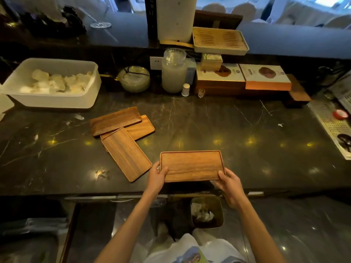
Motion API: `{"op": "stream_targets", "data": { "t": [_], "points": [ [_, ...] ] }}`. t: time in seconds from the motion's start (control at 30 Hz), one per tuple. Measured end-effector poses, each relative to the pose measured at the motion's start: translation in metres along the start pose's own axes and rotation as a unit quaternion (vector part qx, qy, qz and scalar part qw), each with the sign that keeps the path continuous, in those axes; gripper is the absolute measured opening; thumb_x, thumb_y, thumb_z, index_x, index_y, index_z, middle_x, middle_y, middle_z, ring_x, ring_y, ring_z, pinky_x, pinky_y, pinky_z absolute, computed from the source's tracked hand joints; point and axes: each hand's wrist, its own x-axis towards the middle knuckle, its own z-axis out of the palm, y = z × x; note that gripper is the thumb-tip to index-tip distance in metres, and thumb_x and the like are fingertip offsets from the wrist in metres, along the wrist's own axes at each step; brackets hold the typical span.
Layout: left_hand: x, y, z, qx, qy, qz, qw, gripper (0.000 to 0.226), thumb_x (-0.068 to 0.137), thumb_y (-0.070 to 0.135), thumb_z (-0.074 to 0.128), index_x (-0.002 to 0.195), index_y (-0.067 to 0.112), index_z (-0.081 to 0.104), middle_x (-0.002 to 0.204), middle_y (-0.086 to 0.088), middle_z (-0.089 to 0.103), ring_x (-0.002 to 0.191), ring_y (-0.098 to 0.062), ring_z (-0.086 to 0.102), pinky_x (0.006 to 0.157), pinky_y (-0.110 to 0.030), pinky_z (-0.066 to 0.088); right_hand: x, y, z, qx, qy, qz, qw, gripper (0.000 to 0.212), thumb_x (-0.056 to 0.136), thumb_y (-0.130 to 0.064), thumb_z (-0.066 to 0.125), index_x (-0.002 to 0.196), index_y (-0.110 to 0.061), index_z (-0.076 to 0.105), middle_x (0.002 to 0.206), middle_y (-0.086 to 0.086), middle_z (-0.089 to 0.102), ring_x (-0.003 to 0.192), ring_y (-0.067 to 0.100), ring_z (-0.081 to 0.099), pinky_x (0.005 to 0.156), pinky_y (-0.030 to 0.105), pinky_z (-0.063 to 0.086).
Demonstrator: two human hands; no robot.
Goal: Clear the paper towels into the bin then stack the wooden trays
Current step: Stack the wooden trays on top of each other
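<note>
Both my hands hold one wooden tray (190, 165) level over the front of the dark marble counter (228, 130). My left hand (157, 176) grips its near left corner and my right hand (228, 184) its near right corner. Three more wooden trays lie overlapping to the left: the nearest tray (126, 153), a middle tray (141, 128) partly under it, and a far tray (115, 120) resting on top. On the floor below the counter edge stands a small bin (220, 205) with crumpled paper towels (202, 213) inside.
A white plastic tub (57, 102) of pale pieces sits at the back left. A glass bowl (133, 78), a jar with stacked lids (173, 73), boxes (243, 78) and a slatted tray (220, 39) line the back. A perforated metal rack (330, 122) is at the right.
</note>
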Motion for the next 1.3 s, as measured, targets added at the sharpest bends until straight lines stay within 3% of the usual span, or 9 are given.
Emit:
{"op": "stream_targets", "data": {
  "t": [0.1,0.27,0.33,0.47,0.6,0.9,1.07,1.2,1.3],
  "points": [
    [-0.003,-0.005,0.004,0.086,0.005,0.024,0.996,0.043,0.098,0.018,0.053,0.139,0.008,0.043,0.135,-0.011,0.056,0.125,-0.025,0.053,0.105,-0.04,0.045,-0.004,-0.004,-0.008,-0.066,0.008,0.003,0.998,0.029,0.099,-0.014,0.049,0.125,-0.018,0.061,0.109,0.004,0.073,0.096,0.017,0.071,0.072,0.029,0.057],
    [0.001,-0.007,0.035,0.247,0.006,0.06,0.967,0.039,0.096,0.022,0.057,0.131,0.007,0.053,0.129,-0.013,0.06,0.123,-0.027,0.054,0.103,-0.039,0.044,-0.005,-0.006,-0.044,-0.171,0.042,0.01,0.984,0.031,0.098,-0.01,0.048,0.121,-0.024,0.063,0.092,-0.004,0.072,0.073,0.004,0.066,0.051,0.015,0.048],
    [0.006,-0.006,0.057,0.275,-0.003,0.055,0.96,0.037,0.096,0.024,0.056,0.128,0.005,0.056,0.127,-0.014,0.06,0.12,-0.027,0.055,0.102,-0.041,0.046,-0.002,-0.007,-0.067,-0.205,0.055,0.01,0.977,0.03,0.096,-0.008,0.052,0.122,-0.018,0.064,0.091,-0.002,0.072,0.072,0.005,0.065,0.056,0.02,0.052],
    [0.016,0.002,0.116,0.281,-0.012,0.052,0.958,0.03,0.096,0.013,0.055,0.125,0.006,0.058,0.126,-0.014,0.055,0.117,-0.025,0.056,0.099,-0.035,0.048,0.012,-0.017,-0.117,-0.261,0.112,-0.01,0.959,0.041,0.091,-0.009,0.062,0.131,-0.015,0.059,0.114,0.008,0.071,0.101,0.02,0.066,0.087,0.037,0.054],
    [0.032,0.012,0.18,0.291,-0.027,0.051,0.955,0.028,0.094,0.007,0.055,0.121,0.008,0.06,0.125,-0.013,0.049,0.118,-0.024,0.051,0.099,-0.034,0.047,0.042,-0.034,-0.168,-0.292,0.135,-0.025,0.946,0.04,0.09,-0.012,0.064,0.13,-0.016,0.061,0.117,0.005,0.07,0.095,0.012,0.059,0.083,0.027,0.047],
    [0.086,0.05,0.29,0.288,0.075,0.016,0.954,0.027,0.092,0.005,0.053,0.115,0.004,0.067,0.117,-0.016,0.064,0.112,-0.029,0.062,0.098,-0.043,0.052,0.147,-0.108,-0.227,-0.328,0.102,-0.087,0.935,0.037,0.091,-0.006,0.061,0.126,-0.014,0.064,0.118,0.007,0.069,0.109,0.022,0.063,0.092,0.034,0.051],
    [0.093,0.053,0.32,0.252,0.126,-0.007,0.96,0.027,0.093,0.007,0.053,0.118,0.007,0.064,0.118,-0.013,0.063,0.111,-0.026,0.06,0.097,-0.04,0.052,0.17,-0.118,-0.247,-0.369,0.066,-0.103,0.921,0.04,0.088,-0.003,0.063,0.126,-0.013,0.058,0.095,0.005,0.069,0.085,0.015,0.064,0.063,0.015,0.045],
    [0.091,0.047,0.328,0.231,0.146,0.007,0.962,0.02,0.09,0.012,0.063,0.11,0.01,0.066,0.11,-0.011,0.067,0.102,-0.021,0.066,0.089,-0.033,0.056,0.179,-0.116,-0.256,-0.383,0.033,-0.081,0.92,0.038,0.089,-0.009,0.065,0.125,-0.013,0.057,0.09,0.002,0.07,0.086,0.014,0.066,0.073,0.028,0.053],
    [0.086,0.044,0.329,0.256,0.137,0.003,0.957,0.028,0.091,0.013,0.063,0.118,0.009,0.063,0.116,-0.012,0.062,0.111,-0.024,0.06,0.097,-0.042,0.053,0.182,-0.112,-0.259,-0.395,0.031,-0.09,0.914,0.037,0.09,-0.013,0.064,0.126,-0.01,0.058,0.094,0.006,0.07,0.09,0.018,0.066,0.081,0.034,0.054]
  ]
}}
